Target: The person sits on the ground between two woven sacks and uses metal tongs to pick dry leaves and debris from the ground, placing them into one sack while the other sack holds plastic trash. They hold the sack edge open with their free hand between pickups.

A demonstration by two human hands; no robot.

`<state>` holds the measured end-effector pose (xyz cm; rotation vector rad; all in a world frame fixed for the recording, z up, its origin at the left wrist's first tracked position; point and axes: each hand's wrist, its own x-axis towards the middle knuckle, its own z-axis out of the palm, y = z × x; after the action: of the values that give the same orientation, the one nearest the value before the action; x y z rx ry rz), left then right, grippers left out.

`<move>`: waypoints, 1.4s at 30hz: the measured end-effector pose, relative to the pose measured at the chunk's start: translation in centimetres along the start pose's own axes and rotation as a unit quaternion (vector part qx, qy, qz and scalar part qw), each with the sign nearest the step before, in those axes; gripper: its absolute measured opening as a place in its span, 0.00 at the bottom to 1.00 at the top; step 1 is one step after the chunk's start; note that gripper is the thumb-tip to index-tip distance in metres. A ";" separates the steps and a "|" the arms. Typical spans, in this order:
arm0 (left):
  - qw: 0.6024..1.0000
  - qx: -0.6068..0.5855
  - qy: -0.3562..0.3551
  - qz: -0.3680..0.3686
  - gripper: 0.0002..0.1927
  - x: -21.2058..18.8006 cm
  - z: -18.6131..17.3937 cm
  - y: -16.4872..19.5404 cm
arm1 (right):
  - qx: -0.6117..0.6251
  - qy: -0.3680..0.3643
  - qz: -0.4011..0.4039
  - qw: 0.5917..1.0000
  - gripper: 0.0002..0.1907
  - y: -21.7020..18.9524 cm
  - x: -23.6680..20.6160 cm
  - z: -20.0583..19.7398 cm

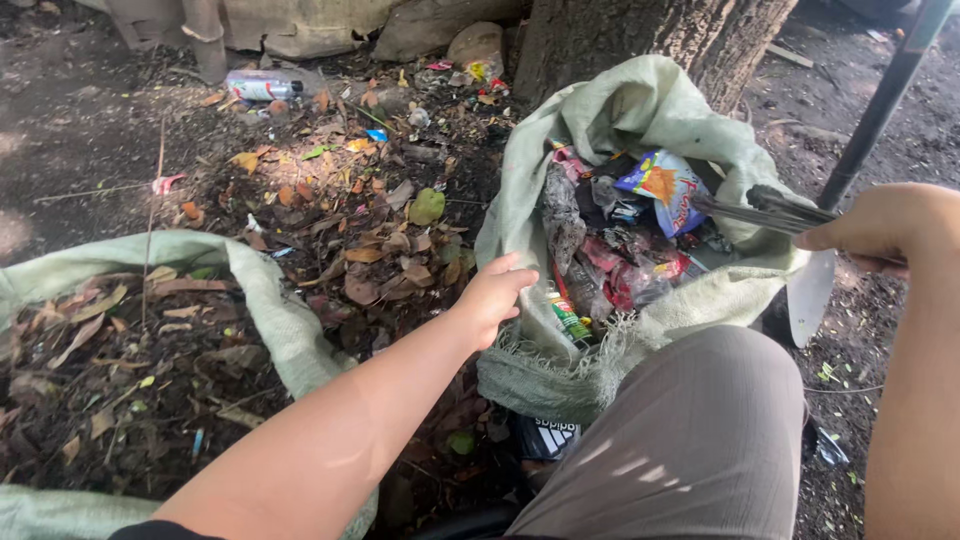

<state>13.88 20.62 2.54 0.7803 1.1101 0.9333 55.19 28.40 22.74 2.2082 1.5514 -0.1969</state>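
Far left, at my 9 o'clock: a pale green sack (262,290) lying open, full of dry leaves. Leaf litter and a plastic bottle (262,88) at 11 o'clock. Centre: left hand (493,293) open, fingers loosely spread, holding nothing, touching the near rim of a second sack (640,110) stuffed with wrappers, at 1 o'clock. At 3 o'clock, right hand (880,225) closed around metal tongs (765,208), tips over that sack's mouth.
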 end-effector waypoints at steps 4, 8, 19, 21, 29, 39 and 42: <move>0.987 0.146 -0.056 0.032 0.35 -1.9 -0.4 -0.6 | -0.023 0.099 -0.055 0.993 0.35 -7.0 -7.0 -0.5; 0.976 0.182 -0.104 -0.057 0.39 -4.5 3.2 -1.1 | 0.024 0.176 -0.146 0.973 0.31 -15.0 -12.4 1.1; 0.862 0.449 0.129 0.197 0.24 -15.5 -9.9 -6.2 | 0.294 -0.115 -0.165 0.934 0.32 -28.4 -7.0 15.1; 0.888 0.386 0.216 0.128 0.24 -18.0 -13.5 -6.8 | 0.267 -0.059 -0.132 0.953 0.30 -27.5 -5.2 15.0; 0.939 0.157 0.304 0.019 0.22 -26.1 -18.7 -6.9 | 0.259 -0.057 -0.184 0.946 0.35 -28.4 -8.4 12.6; 0.963 0.042 0.267 -0.002 0.20 -25.6 -21.4 -10.4 | 0.133 -0.089 -0.195 0.968 0.26 -29.3 -7.2 15.3; 0.964 0.037 0.262 -0.015 0.20 -24.2 -22.6 -11.5 | 0.082 -0.048 -0.214 0.972 0.26 -30.5 -7.9 16.4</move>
<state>-9.26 -4.72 -4.41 0.5852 1.6205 1.1120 26.31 23.14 2.74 1.9155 1.9985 -0.5707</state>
